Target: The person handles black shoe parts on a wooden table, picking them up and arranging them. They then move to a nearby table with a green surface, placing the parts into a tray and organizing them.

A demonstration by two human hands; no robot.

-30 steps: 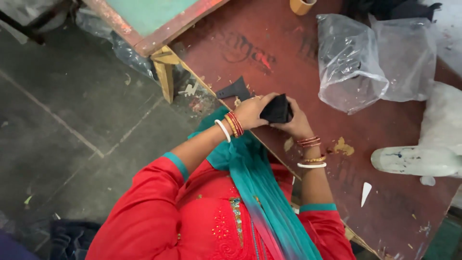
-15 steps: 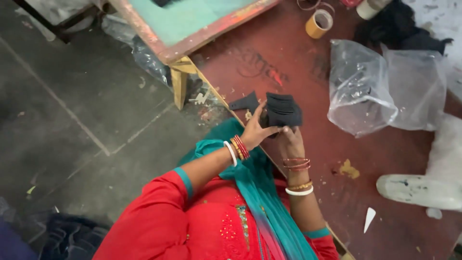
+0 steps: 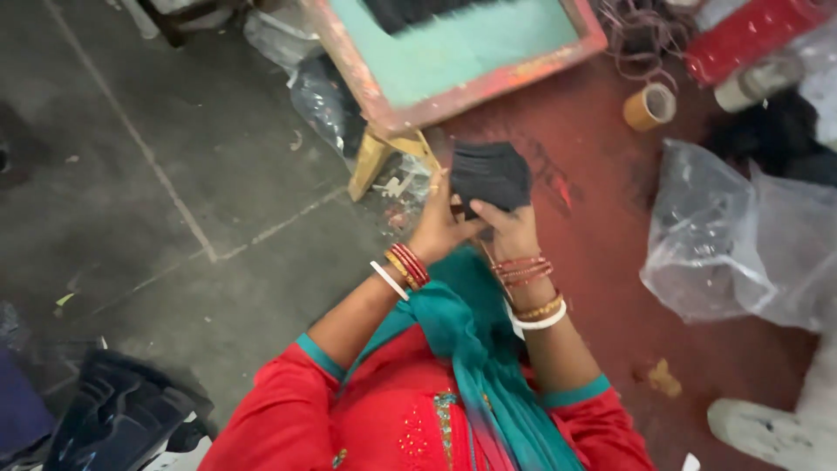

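Observation:
Both my hands hold a stack of black fabric pieces [image 3: 490, 174] above the edge of a dark red table [image 3: 602, 244]. My left hand [image 3: 438, 228] grips the stack from the left side and underneath. My right hand [image 3: 510, 228] clasps it from below on the right, fingers curled around the lower edge. Bangles ring both wrists, and a teal scarf hangs over my red sleeves.
A clear plastic bag [image 3: 741, 244] lies on the table at right. A tape roll [image 3: 649, 106] and a red roll [image 3: 750, 30] sit at the far edge. A teal-topped wooden table [image 3: 471, 52] stands ahead. Grey floor lies left, with dark bags [image 3: 113, 419].
My hands have lifted the black stack up and forward, away from my body. The view has swung so the teal-topped table is now closer to centre.

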